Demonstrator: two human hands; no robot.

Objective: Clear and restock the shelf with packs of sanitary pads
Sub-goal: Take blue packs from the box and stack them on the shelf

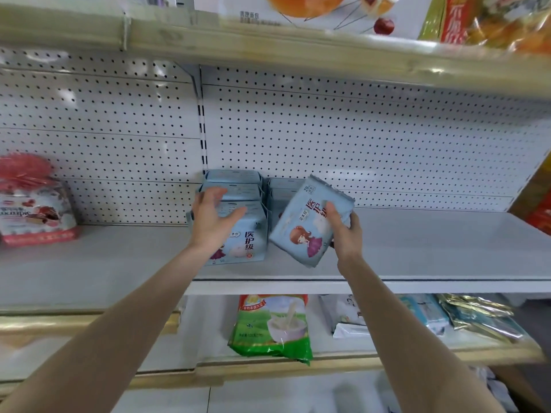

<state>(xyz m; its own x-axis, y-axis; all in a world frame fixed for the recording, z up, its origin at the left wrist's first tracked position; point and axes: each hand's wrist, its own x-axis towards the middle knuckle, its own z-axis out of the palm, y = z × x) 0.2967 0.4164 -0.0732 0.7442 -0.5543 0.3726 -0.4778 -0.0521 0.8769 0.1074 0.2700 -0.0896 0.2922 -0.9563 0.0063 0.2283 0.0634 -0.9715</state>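
Note:
A row of light blue sanitary pad packs (250, 234) stands upright on the white shelf (432, 248), running back toward the pegboard. My left hand (213, 219) hovers with fingers spread over the front pack of that row, touching or nearly touching it. My right hand (346, 231) grips another light blue pad pack (304, 225) by its right edge and holds it tilted just above the shelf, to the right of the row. More packs (278, 192) stand behind the held one, mostly hidden.
A red and white snack bag (32, 207) sits at the shelf's far left. Below, a green bag (271, 326) and several foil and white packs (423, 317) lie on the lower shelf. Boxes stand on the shelf above. An orange box (536, 204) is at the right edge.

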